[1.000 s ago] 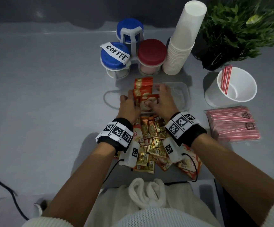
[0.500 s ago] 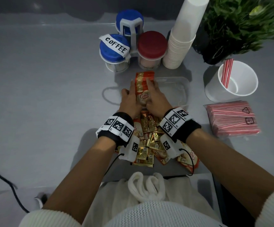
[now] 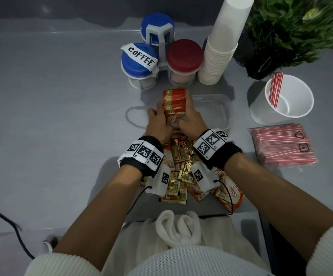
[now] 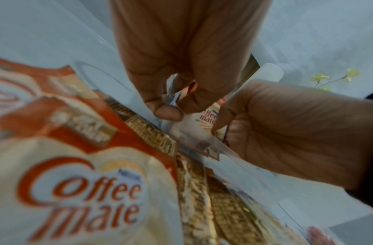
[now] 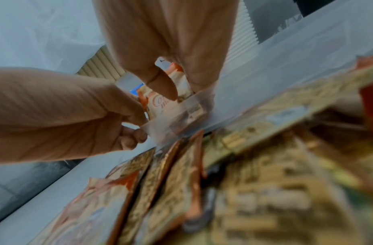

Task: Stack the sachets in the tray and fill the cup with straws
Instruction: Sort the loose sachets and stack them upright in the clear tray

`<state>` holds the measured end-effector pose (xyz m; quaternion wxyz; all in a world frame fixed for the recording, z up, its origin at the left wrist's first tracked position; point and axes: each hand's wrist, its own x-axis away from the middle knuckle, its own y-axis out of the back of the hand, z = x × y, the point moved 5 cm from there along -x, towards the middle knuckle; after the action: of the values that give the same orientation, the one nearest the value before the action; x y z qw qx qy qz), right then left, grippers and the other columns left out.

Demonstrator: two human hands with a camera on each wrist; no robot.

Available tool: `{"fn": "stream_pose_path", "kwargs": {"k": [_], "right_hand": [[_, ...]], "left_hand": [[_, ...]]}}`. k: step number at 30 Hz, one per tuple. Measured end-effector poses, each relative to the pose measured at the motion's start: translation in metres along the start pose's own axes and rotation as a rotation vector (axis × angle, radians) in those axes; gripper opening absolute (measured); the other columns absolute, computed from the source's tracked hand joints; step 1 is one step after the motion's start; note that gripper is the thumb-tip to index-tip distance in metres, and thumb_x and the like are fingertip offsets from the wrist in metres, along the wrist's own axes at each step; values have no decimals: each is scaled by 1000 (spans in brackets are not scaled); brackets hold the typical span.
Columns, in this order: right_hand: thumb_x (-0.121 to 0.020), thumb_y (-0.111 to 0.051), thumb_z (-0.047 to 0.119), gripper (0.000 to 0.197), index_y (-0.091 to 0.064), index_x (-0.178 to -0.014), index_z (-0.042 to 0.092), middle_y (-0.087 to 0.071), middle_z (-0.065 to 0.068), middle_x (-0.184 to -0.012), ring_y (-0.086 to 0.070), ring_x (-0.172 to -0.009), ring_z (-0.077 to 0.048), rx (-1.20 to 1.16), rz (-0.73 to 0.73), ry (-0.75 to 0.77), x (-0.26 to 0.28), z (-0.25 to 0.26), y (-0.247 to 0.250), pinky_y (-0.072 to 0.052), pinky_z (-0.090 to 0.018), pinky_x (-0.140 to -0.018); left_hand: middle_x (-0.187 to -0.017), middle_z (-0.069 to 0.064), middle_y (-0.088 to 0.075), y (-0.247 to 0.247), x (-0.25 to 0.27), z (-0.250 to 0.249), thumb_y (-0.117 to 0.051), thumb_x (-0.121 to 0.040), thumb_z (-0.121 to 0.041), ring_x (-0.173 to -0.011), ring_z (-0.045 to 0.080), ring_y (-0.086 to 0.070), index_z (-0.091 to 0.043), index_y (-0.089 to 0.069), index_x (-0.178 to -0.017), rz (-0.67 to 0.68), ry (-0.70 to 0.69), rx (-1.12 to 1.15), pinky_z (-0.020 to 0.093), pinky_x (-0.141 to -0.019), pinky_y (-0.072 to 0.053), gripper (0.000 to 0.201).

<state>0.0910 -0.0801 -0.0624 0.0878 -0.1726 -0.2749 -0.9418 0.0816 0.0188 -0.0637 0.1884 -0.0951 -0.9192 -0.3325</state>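
Note:
A bundle of red and cream creamer sachets (image 3: 173, 102) stands on edge in the left end of the clear plastic tray (image 3: 219, 104). My left hand (image 3: 157, 120) grips its left side and my right hand (image 3: 189, 116) grips its right side. In the wrist views, the fingers of both hands curl around the sachets (image 4: 206, 116) (image 5: 160, 102) at the tray's near wall. A loose pile of gold and red sachets (image 3: 183, 168) lies on the table under my wrists. A white cup (image 3: 285, 100) at the right holds a few red striped straws (image 3: 276, 88).
A pack of red striped straws (image 3: 283, 144) lies to the right. Behind the tray stand three lidded jars in a rack (image 3: 161, 58), one labelled COFFEE, a tall stack of white cups (image 3: 221, 46) and a green plant (image 3: 297, 28).
Both hands stayed on the bundle, pulling it a little toward me and setting it into the tray's left end. The head view tilted slightly.

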Motion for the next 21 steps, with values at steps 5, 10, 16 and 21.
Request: {"fn": "stream_pose_path", "kwargs": {"k": [5, 10, 16, 21], "right_hand": [[-86, -54, 4, 85, 5, -147, 14, -50, -14, -134, -55, -115, -28, -11, 4, 3, -1, -2, 1, -37, -24, -88], [-86, -55, 3, 83, 1, -147, 10, -40, -7, -144, -50, -121, -24, -11, -32, 6, 2, -8, 10, -34, -21, -90], [-87, -49, 1, 74, -6, -147, 11, -27, -12, -152, -41, -131, -27, -3, -72, 33, 12, -11, 17, -36, -27, -99], [-83, -57, 4, 58, -32, -135, 10, -47, -10, -137, -45, -126, -22, -38, -284, 151, 28, 0, 24, -35, -28, -100]], "left_hand": [[-125, 21, -39, 0, 0, 1, -50, -89, -10, -116, 30, -42, -10, -20, -144, -19, -8, 24, 31, -93, -37, 63], [-130, 19, -37, 6, 3, 3, -49, -86, -3, -121, 30, -40, -11, -19, -145, -33, 13, 47, 26, -95, -34, 66], [-132, 19, -36, 11, 10, 6, -48, -88, -2, -120, 33, -44, -10, -24, -144, -59, 10, 65, 32, -97, -40, 61], [-131, 16, -41, 23, 18, 20, -46, -88, -1, -116, 27, -48, -10, -37, -138, -116, 12, 84, 27, -86, -42, 52]]}}
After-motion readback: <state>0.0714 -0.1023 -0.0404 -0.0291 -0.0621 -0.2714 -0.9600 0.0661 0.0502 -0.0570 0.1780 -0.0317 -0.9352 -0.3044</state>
